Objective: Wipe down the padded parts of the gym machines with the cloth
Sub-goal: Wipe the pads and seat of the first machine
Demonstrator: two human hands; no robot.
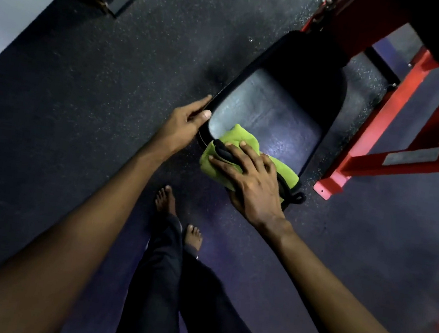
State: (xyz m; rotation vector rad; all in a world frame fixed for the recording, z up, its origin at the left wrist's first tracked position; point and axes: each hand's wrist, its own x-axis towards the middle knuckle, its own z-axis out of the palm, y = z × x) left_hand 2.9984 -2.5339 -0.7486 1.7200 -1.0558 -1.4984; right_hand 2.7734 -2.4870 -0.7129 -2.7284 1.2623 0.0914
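Pressing flat-fingered, the right hand (pixel 252 178) pins a folded lime-green, black-edged cloth (pixel 237 136) at the near edge of the seat pad (pixel 269 111); the left hand (pixel 188 118) grips its left edge.

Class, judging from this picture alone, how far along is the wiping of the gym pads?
Done: nothing provably; the sheen on the seat pad is no proof. In hand: the right hand presses the green cloth flat on the pad's near end while the left hand grips its left edge. Left: the shadowed far end by the red frame, and any other machines, which are out of view.
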